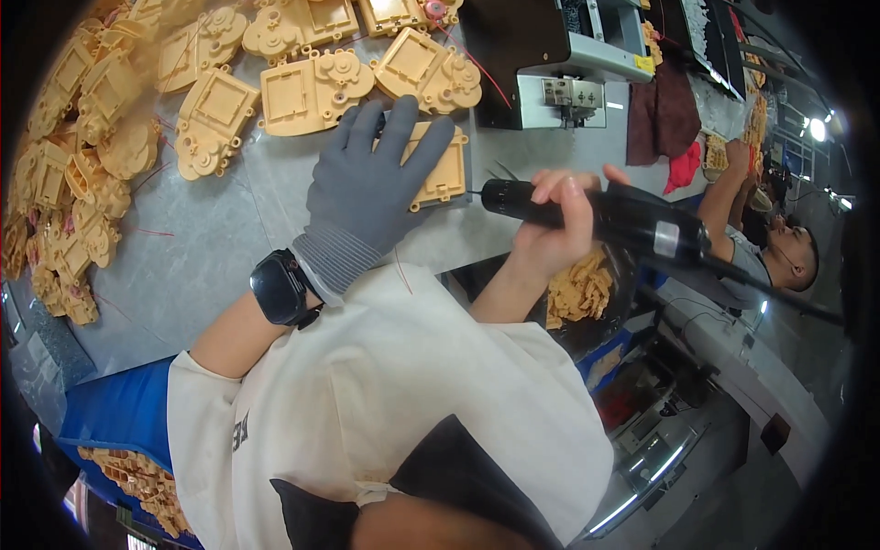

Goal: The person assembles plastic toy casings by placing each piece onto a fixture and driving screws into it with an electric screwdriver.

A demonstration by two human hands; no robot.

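Note:
My left hand (pixel 365 188), in a grey knitted glove, lies over a yellow plastic housing (pixel 445 172) on the grey table and grips it, fingers bent across its top. The glove hides much of that part. In my bare right hand (pixel 559 225) is a black electric screwdriver (pixel 642 223), held level with its thin bit pointing left. The bit's tip is by the housing's right edge; whether they touch I cannot tell. Just beyond my left fingers lie more yellow housings (pixel 316 90) with round gear-like bosses and square recesses.
Piled yellow housings (pixel 101 137) with thin red wires cover the table's left side. A black and metal machine (pixel 559 82) stands at the far right. Below my right forearm is a bin of small yellow parts (pixel 579 291). Another person (pixel 733 247) works at the right.

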